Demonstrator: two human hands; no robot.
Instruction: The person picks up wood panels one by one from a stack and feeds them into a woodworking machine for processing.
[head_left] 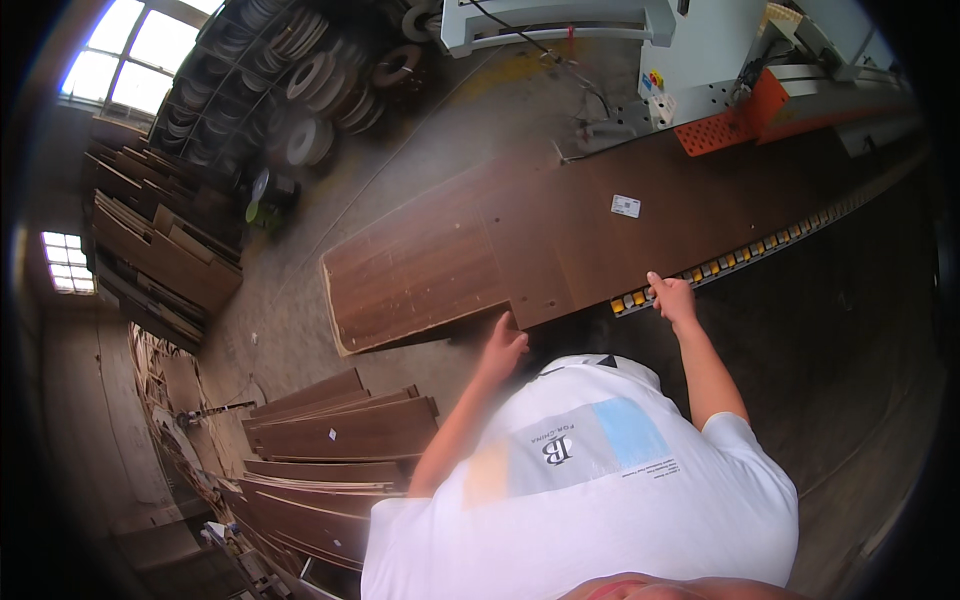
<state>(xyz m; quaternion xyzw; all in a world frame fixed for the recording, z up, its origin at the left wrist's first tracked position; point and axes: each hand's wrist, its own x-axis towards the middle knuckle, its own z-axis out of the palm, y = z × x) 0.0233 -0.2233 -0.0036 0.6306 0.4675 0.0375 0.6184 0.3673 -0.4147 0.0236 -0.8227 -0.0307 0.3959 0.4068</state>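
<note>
Fingers (655, 283) of the right hand (672, 298) are laid loosely spread over the near edge of a long dark brown board (560, 240), just where that edge meets a roller track (745, 250) with yellow wheels; nothing is enclosed in the hand. The left hand (503, 345) is pressed against the board's near edge at the centre of the frame, its fingers curled against the wood; whether they hook under the edge cannot be told.

The board is seen stretching from the middle left of the frame up toward the upper right, where it is fed along an edge-banding machine (760, 90) with an orange perforated guard (725, 128). A small white label (625, 206) is stuck on the board's top face. The board's left end hangs unsupported over the concrete floor (430, 130).

At the lower left, a stack of similar brown panels (340, 450) is piled just beside the person's left arm. More boards (160, 250) are leaned at the far left, and coils of edge banding (310, 80) are stored on a rack at the upper left. A white T-shirt (600, 500) fills the lower centre and hides the floor beneath.
</note>
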